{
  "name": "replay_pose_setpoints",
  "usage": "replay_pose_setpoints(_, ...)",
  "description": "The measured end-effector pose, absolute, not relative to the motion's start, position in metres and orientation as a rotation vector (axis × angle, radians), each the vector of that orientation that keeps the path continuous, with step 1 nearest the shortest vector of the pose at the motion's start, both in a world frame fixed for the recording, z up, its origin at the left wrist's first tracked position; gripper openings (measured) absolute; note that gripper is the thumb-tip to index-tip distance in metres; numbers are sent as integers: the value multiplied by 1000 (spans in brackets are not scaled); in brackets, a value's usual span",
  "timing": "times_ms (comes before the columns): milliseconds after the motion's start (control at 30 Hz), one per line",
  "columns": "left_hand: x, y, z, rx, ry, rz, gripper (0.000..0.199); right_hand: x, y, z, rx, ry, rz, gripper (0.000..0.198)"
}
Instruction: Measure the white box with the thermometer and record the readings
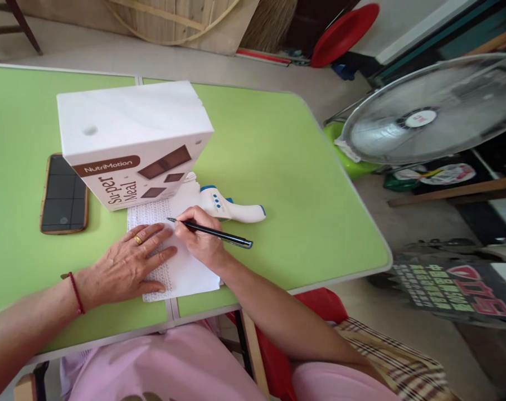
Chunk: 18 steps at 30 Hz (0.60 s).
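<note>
One green table (295, 161) stands near a fan (422, 118), left hand (125, 263) splayed on its paper (190, 274), right hand (205, 246) pinching a pen (232, 238)

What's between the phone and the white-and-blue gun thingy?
In the head view, the white box and part of the paper lie between the phone and the gun thingy.

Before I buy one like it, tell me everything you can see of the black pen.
The black pen is slim and straight, smooth and slightly shiny, with silvery trim near its back end and an uncapped, pointed tip. Whether it is plastic or metal, I can't tell. The right hand grips it at a slant over the paper, its back end sticking out; whether the tip touches the sheet is unclear.
</note>
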State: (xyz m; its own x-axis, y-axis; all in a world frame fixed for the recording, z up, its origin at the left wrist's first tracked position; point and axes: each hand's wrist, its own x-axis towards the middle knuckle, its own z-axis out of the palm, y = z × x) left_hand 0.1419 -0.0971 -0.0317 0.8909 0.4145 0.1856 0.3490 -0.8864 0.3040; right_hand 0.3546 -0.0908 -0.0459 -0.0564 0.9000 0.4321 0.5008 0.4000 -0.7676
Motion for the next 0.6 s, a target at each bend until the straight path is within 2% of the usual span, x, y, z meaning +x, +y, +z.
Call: replay_pose_setpoints(600, 140, -96, -31, 2820, 582, 365, 62, 356, -90, -45, -1218, -1710, 565, 13)
